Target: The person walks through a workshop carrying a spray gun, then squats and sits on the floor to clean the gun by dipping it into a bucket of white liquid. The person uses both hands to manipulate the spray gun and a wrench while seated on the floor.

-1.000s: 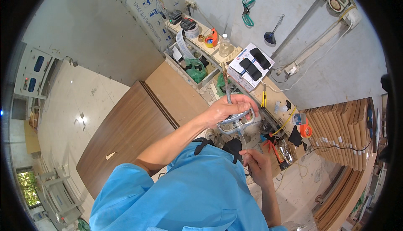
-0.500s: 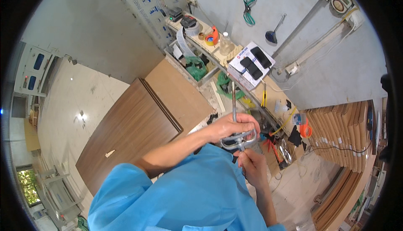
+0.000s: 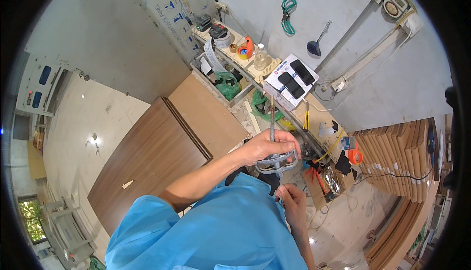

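My left hand (image 3: 272, 148) is wrapped round the shaft of a grey metal mixing paddle (image 3: 272, 113). The bare rod points up toward the bench, while the looped frame sits just below my fingers, close to my blue shirt. Below that frame, my right hand (image 3: 293, 202) is closed, thumb and fingertips pressed together, apart from the paddle. Something small and dark reddish shows at its fingertips, too small to name.
A narrow bench holds a white box (image 3: 282, 91) with two phones, a yellow cutter (image 3: 306, 118), a bottle (image 3: 261, 56) and orange tape (image 3: 355, 156). Brown panels (image 3: 152, 159) lie at left; cardboard-coloured boards (image 3: 392, 159) stand at right. A carton (image 3: 319, 191) of tools sits below the bench.
My right hand has moved down, away from the paddle's lower end, where its fingers were before. My left hand keeps its hold on the shaft.
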`<state>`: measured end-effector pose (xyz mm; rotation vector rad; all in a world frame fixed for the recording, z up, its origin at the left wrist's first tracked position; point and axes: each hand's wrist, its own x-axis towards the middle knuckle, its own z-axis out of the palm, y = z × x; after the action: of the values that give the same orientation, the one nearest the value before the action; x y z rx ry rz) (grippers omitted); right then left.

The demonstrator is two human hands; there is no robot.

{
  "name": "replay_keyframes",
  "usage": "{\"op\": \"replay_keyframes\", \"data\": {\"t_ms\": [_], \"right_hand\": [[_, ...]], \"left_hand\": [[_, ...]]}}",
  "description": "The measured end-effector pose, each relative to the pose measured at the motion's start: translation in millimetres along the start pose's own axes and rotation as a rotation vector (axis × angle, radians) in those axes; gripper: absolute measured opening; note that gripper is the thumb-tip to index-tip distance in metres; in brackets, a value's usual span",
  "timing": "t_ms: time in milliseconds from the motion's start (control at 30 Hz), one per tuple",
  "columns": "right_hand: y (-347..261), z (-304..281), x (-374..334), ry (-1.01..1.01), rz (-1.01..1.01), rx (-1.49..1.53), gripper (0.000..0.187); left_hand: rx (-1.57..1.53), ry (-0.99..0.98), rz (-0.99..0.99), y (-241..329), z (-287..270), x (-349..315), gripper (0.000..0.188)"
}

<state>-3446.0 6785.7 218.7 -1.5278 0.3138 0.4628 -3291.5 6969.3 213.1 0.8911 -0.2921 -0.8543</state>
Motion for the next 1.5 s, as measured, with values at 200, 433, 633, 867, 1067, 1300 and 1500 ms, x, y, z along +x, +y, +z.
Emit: {"op": "replay_keyframes", "data": {"t_ms": [200, 433, 633, 867, 1067, 1300, 1500], "right_hand": [[1.4, 6.8, -0.4, 0.101, -0.057, 0.010, 0.031], [11.0, 6.5, 6.2, 0.141, -0.182, 0.035, 0.031], [-1.6, 0.8, 3.6, 0.098, -0.086, -0.023, 0.032], [26.2, -16.5, 20.1, 0.045, -0.240, -0.293, 0.021], [65.6, -33.2, 86.6, 0.199, -0.638, -0.491, 0.018], [81.8, -39.6, 136.3, 0.171, -0.901, -0.659, 0.030], [68.8, -32.1, 144.6, 0.170, -0.946, -0.739, 0.034]], "left_hand": [[0.033, -0.032, 0.058, -11.0, 8.6, 3.2, 0.026], [0.047, -0.019, 0.095, -8.3, 12.6, 1.2, 0.026], [0.067, 0.026, 0.044, -2.0, 6.8, 3.4, 0.027], [0.412, -0.004, 0.156, 7.8, 20.7, -2.2, 0.019], [0.966, -0.075, 0.499, -12.4, 15.9, 7.1, 0.015], [1.194, -0.056, 0.663, -21.6, 8.9, 4.9, 0.016], [1.268, -0.029, 0.728, -28.6, -1.0, 0.8, 0.021]]}}
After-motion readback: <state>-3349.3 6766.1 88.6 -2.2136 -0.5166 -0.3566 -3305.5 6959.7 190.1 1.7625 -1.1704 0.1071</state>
